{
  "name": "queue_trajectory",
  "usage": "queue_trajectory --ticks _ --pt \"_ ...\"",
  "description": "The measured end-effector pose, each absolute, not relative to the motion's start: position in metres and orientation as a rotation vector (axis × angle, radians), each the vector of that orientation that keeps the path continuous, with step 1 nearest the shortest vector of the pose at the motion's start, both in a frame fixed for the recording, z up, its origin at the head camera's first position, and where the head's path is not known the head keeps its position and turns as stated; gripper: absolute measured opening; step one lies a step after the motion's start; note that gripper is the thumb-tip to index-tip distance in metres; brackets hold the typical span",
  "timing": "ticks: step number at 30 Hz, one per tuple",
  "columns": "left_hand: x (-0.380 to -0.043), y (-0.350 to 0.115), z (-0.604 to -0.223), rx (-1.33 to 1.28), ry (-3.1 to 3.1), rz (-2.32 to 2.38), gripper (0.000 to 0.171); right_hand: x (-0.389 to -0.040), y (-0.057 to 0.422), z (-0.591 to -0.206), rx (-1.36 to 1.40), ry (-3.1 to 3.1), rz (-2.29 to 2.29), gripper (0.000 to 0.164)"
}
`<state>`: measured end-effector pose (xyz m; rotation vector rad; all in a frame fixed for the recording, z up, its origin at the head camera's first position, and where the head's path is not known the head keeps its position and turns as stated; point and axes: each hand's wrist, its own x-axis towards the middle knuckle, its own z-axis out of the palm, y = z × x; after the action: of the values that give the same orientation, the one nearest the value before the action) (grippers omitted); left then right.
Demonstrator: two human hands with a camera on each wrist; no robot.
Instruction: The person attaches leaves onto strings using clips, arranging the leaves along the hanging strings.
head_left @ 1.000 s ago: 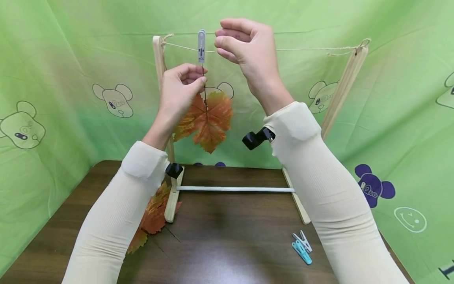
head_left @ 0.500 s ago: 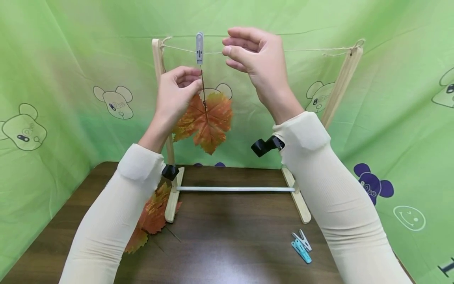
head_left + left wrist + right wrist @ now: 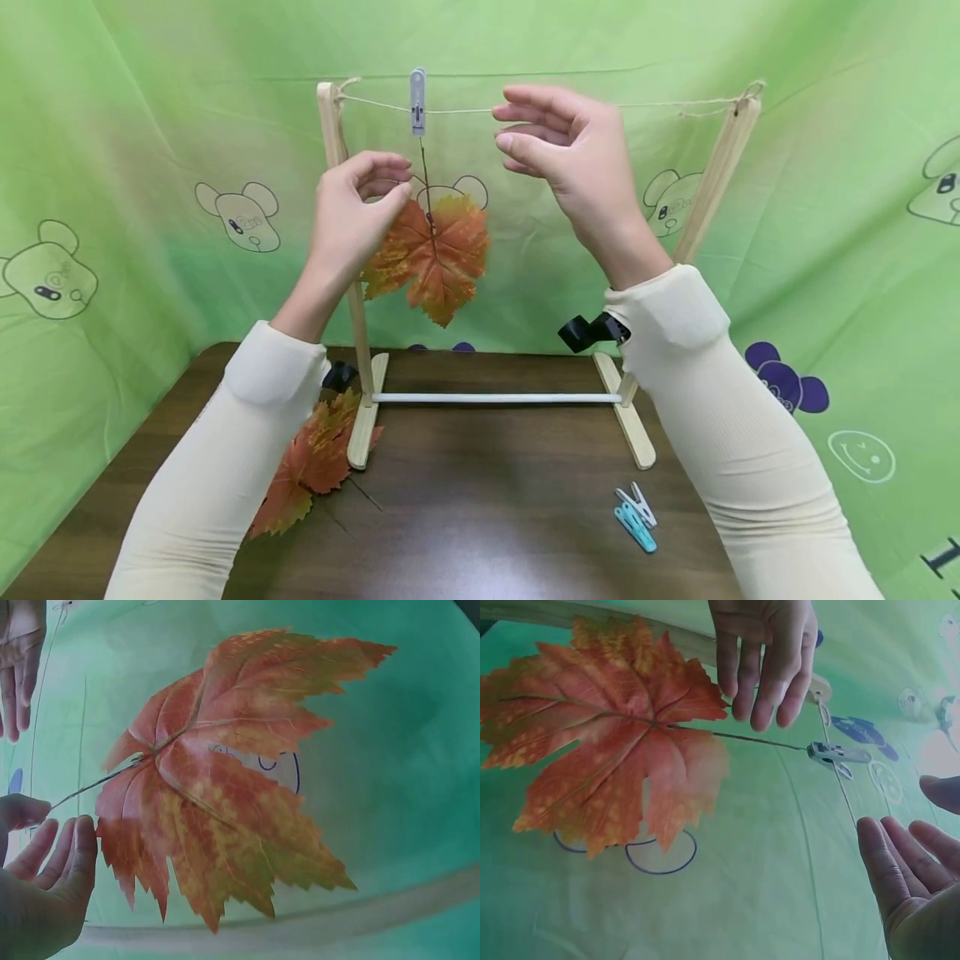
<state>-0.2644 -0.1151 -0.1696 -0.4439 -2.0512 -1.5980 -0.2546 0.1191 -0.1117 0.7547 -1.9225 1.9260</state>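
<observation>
An orange artificial maple leaf [image 3: 448, 254] hangs by its thin dark stem from a grey clothespin [image 3: 417, 102], which is clipped on a string [image 3: 457, 112]. My left hand [image 3: 356, 221] is just left of the stem, thumb and fingers apart with nothing between them. In the right wrist view the stem [image 3: 757, 739] runs straight from the leaf to the clothespin. My right hand [image 3: 573, 158] is in front of the string, right of the clothespin, its fingers loosely bent and holding nothing.
Wooden posts [image 3: 716, 179] carry the string, joined low down by a white rod [image 3: 495, 398]. More leaves [image 3: 318, 458] lie on the brown table [image 3: 480, 517] under my left forearm. A white clothespin [image 3: 637, 505] and a turquoise clothespin [image 3: 634, 528] lie at the right.
My left hand has let go of the stem and moved left and down. My right hand has drawn away from the clothespin, right and down. The leaf stays hanging.
</observation>
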Motion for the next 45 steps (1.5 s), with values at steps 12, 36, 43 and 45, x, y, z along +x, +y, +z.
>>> queue_trajectory --ticks 12,36,43,45 --pt "-0.24 -0.129 -0.185 -0.485 -2.086 -1.469 0.024 -0.237 0.142 -0.138 0.77 -2.055 1.752 0.042" --pt "-0.196 -0.185 -0.272 -0.626 -2.411 -1.155 0.023 -0.194 0.205 -0.237 0.633 -2.467 1.335 0.049" --pt "-0.188 -0.201 -0.306 -0.675 -2.505 -1.16 0.022 -0.181 0.227 -0.27 0.569 -2.532 1.3 0.048" --pt "-0.185 -0.206 -0.317 -0.698 -2.529 -1.14 0.023 -0.177 0.232 -0.278 0.56 -2.546 1.295 0.046"
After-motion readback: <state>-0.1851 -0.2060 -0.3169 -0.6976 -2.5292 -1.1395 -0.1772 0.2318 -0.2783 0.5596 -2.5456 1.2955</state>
